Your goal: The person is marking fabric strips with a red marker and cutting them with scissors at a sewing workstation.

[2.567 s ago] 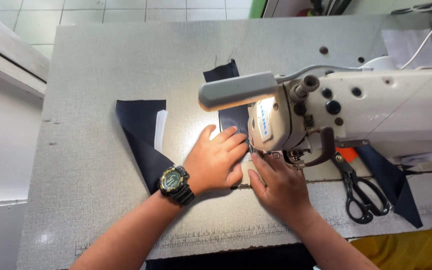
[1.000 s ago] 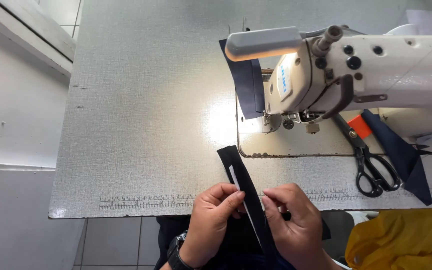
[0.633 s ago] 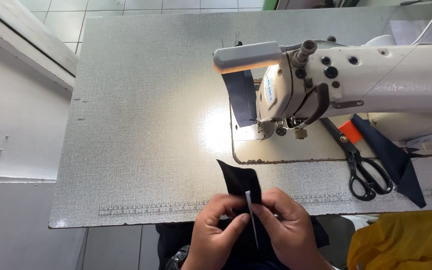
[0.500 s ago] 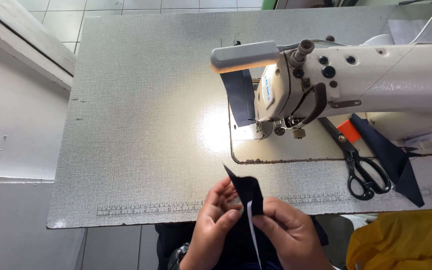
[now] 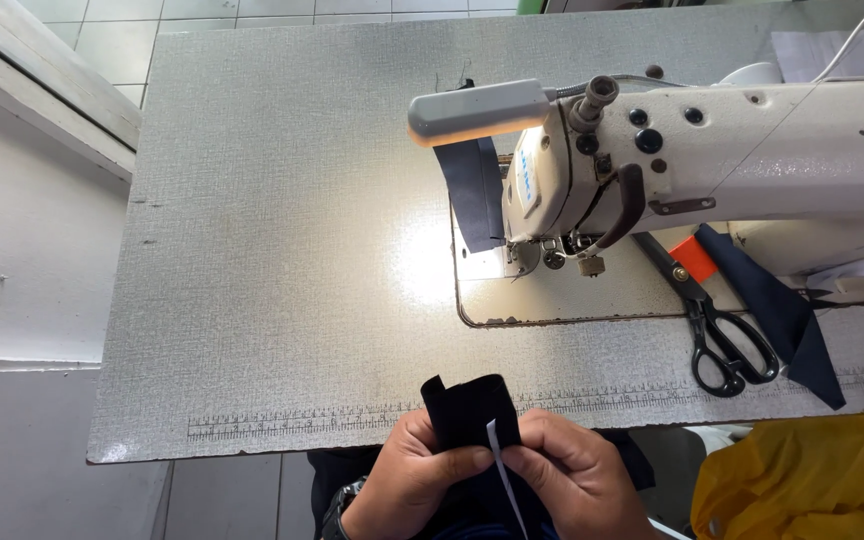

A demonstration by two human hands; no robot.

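Both hands, left hand (image 5: 420, 478) and right hand (image 5: 574, 478), pinched shut on folded dark fabric (image 5: 467, 410).

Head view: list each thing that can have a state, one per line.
Dark fabric piece: folded, pinched at the table's near edge.
Left hand: gripping the fabric.
Right hand: gripping the fabric.
Scissors: closed, lying flat.
Machine lamp: lit, bright patch on the table.
Sewing machine: nothing under the needle.

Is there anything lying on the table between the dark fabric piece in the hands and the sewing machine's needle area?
Nothing visible does. The dark fabric piece is pinched by the left hand and right hand at the table's near edge, and the grey tabletop up to the needle area shows bare. The scissors lie off to the right.
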